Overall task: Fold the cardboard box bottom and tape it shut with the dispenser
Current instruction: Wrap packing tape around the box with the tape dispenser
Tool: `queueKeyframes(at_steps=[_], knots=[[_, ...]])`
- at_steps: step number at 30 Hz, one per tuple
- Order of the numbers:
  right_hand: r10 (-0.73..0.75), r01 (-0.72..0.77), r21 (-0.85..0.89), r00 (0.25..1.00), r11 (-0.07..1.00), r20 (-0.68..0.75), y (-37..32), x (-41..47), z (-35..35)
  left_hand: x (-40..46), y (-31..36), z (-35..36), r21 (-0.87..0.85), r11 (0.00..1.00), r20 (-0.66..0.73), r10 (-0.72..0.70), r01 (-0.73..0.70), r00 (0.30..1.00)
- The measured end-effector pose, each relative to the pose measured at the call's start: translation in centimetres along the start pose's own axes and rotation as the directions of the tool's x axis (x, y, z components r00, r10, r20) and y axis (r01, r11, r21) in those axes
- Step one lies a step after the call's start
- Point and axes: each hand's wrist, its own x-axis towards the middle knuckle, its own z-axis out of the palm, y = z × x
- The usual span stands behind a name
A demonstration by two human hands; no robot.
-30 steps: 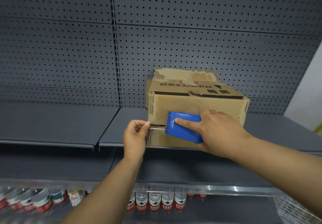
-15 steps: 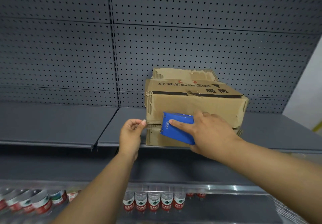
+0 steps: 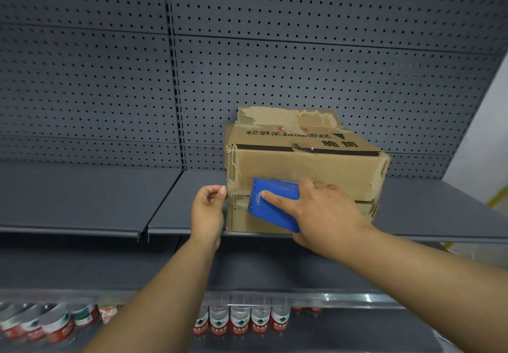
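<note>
Your right hand (image 3: 324,209) grips the dispenser (image 3: 275,204) on the box (image 3: 316,168) seam; your left hand (image 3: 207,209) pinches at the box's left corner, tape end likely. Let that pinch slip and the tape could lift or wrinkle off the seam.

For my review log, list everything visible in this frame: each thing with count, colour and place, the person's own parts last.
Worn cardboard box: one, brown with black print, on the grey shelf, front seam facing the camera.
Plastic tape dispenser: one, blue, pressed against the box front over the seam.
Metal shelf: grey, at chest level, bearing the box.
Perforated back panel: grey, behind the shelf.
Water bottles with red labels: a row, count unclear, on the lower shelf.
White wall: far right.
Left hand: one, fingertips pinched at the box's left front corner by the seam; any tape there is not visible.
Right hand: one, gripping the dispenser, index finger along its side.
</note>
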Motion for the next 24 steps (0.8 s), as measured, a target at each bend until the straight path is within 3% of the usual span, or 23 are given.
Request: queueKeyframes(at_steps=[5, 11, 16, 24], knots=[[0.001, -0.001, 0.010, 1.000, 1.000, -0.001, 0.0, 0.0, 0.0, -0.6, 0.0, 0.9, -0.067, 0.998, -0.039, 0.003, -0.005, 0.999], [-0.005, 0.005, 0.011, 1.000, 1.000, 0.004, 0.1, 0.0, 0.0, -0.8, -0.4, 1.6, -0.241, 0.966, -0.108, -0.123, 0.094, 0.987], [0.001, -0.001, 0.011, 1.000, 1.000, 0.003, 0.1, 0.1, 0.1, -1.5, -0.3, 2.1, -0.047, 0.999, -0.208, -0.019, 0.010, 0.978], [0.003, -0.003, -0.003, 1.000, 1.000, 0.007, -0.2, 0.2, 0.1, -3.1, -1.5, 1.8, 0.310, 0.947, -0.065, 0.109, -0.083, 0.992]])
